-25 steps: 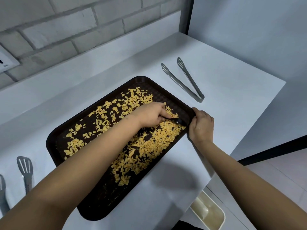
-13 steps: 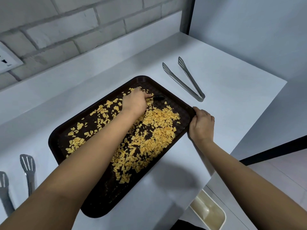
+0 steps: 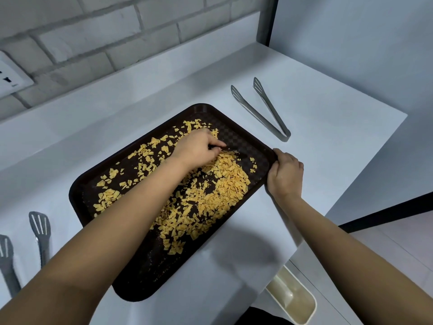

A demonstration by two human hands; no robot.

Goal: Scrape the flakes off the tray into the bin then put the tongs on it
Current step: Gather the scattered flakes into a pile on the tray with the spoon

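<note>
A dark brown tray (image 3: 150, 273) lies slantwise on the white counter, strewn with yellow flakes (image 3: 225, 184) heaped toward its right end. My left hand (image 3: 196, 148) is over the tray's far right part and grips a small black scraper (image 3: 230, 152) whose tip touches the flakes. My right hand (image 3: 284, 174) holds the tray's right corner rim. Grey metal tongs (image 3: 264, 109) lie on the counter beyond the tray, to the right. A cream bin (image 3: 293, 299) stands below the counter's near edge, partly hidden by it.
A second pair of grey tongs (image 3: 39, 231) lies at the counter's left edge. A grey brick wall with a white socket (image 3: 9, 76) runs behind. The counter ends at the right, with floor beyond it.
My left hand swept the scraper from the tray's near right side up to its far edge, then came back slightly toward the middle. The flakes shifted into a denser heap. My right hand kept its hold.
</note>
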